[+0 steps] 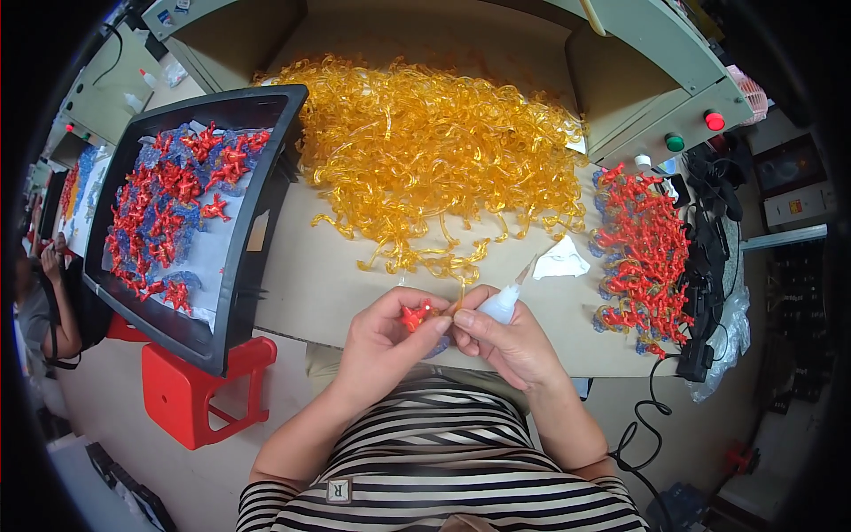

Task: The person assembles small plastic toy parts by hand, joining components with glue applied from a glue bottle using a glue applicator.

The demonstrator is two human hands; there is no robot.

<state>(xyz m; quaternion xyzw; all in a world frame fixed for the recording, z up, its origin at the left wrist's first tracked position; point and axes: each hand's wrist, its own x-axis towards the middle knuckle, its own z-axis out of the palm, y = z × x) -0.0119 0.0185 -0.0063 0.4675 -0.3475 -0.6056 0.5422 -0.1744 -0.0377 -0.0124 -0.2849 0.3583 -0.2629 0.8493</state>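
Observation:
Close to my body, over the table's front edge, both hands meet at the fingertips. My left hand is closed around a small red plastic figure with a translucent blue part below it, half hidden by the fingers. My right hand pinches a translucent amber plastic piece against the figure; the exact contact is covered by the fingertips. The same hand keeps a small white squeeze bottle with a thin nozzle tucked by its index finger, nozzle tilted up and right. A crumpled white tissue lies just beyond the nozzle.
A large heap of curly amber pieces covers the table's back. Red-and-blue figures crowd the right side, beside black cables. At left, a tilted black tray holds more figures, above a red stool. Buttons sit on the housing at right.

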